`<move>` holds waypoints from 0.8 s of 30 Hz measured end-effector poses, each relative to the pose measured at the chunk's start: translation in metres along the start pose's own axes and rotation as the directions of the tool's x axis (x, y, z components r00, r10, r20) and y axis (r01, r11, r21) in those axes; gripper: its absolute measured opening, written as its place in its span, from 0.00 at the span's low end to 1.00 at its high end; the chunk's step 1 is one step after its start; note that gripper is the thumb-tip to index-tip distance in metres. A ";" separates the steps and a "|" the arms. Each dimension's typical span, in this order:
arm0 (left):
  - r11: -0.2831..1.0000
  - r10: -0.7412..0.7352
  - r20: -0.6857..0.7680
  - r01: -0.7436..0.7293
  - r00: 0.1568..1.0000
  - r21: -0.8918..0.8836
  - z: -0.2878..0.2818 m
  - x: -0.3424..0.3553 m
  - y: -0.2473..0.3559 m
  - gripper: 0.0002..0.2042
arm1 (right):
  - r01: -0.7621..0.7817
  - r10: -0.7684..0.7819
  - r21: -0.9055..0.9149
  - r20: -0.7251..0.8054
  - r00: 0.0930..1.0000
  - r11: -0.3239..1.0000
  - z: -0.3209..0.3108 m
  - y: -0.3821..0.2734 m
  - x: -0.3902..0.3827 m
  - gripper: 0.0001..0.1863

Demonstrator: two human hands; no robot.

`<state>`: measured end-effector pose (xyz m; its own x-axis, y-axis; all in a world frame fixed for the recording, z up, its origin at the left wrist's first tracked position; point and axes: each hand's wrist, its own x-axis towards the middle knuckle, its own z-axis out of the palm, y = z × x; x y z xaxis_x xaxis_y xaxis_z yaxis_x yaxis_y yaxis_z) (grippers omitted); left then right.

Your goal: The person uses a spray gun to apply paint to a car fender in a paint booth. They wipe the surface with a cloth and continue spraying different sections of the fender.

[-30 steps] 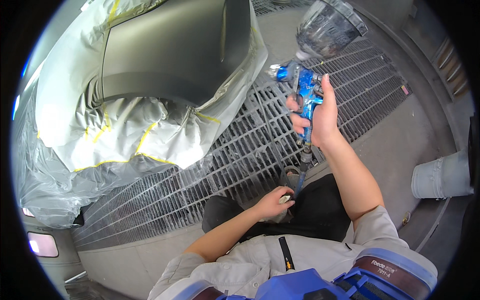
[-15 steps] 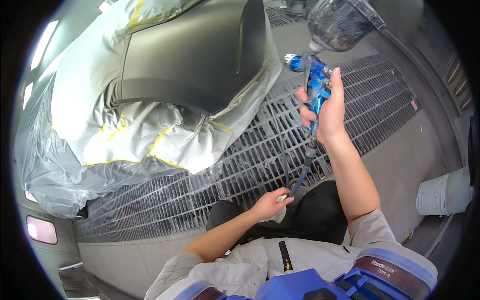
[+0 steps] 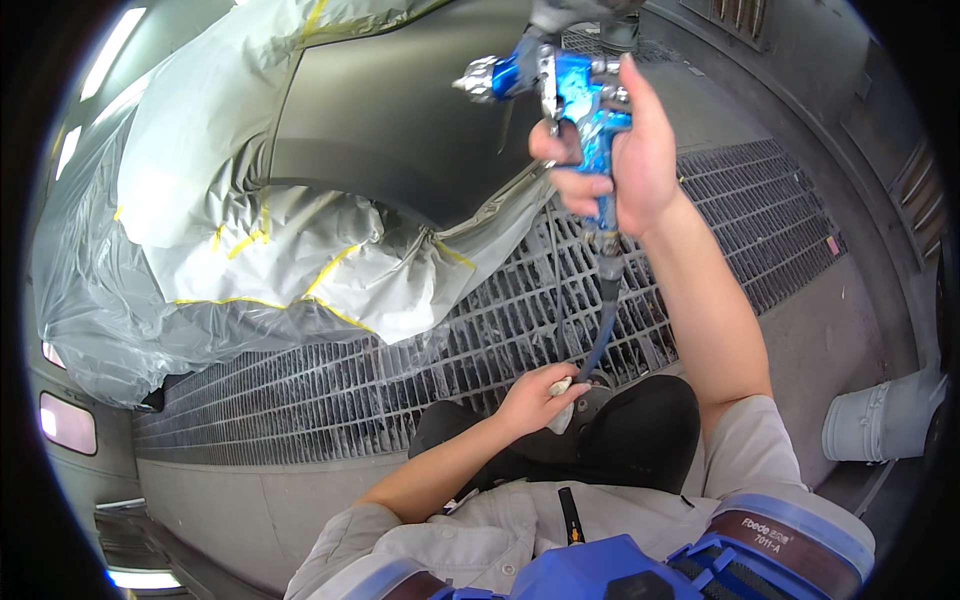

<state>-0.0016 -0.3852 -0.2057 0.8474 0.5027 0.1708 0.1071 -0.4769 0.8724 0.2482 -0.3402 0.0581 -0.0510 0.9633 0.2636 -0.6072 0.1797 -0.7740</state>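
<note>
Head view: compared with half a second ago, the right hand (image 3: 625, 165) has carried the blue spray gun (image 3: 570, 95) further left and higher in the picture, so the gun now sits in front of the dark car panel (image 3: 400, 120) instead of off to its right. The clear cup on top of the gun has slid almost out of the picture at the far edge. The panel and its grey masking sheet (image 3: 230, 200) fill more of the picture than before. The left hand (image 3: 535, 395) has hardly moved.

The right arm is stretched up and away from the body, forearm bare, wrist straight. The hand is clamped around the gun's grip, thumb along the far side, fingers curled over the front by the trigger. The silver nozzle points left, toward the panel. A dark hose (image 3: 600, 330) hangs from the bottom of the grip down toward the person's lap.

The left arm is bent at the elbow and kept near the body. Its hand is closed on a small pale cloth (image 3: 562, 412), resting over the dark trouser knee (image 3: 640, 430), just beside the lower end of the hose. The two hands are well apart.

Below lies the metal floor grating (image 3: 760, 210). Yellow tape lines the masking sheet's edges. A pale bucket (image 3: 880, 420) stands at the right.
</note>
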 end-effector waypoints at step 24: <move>0.983 -0.142 0.150 0.122 0.978 0.133 0.053 -0.035 -0.093 0.13 | -0.092 -0.230 -0.391 -0.698 0.678 0.916 -0.054 0.025 -0.087 0.39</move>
<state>-0.0131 -0.3967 -0.3170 0.8920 0.4512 -0.0258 0.2784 -0.5036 0.8178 0.2808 -0.4083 -0.0149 0.6585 0.7512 -0.0453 -0.2414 0.1539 -0.9582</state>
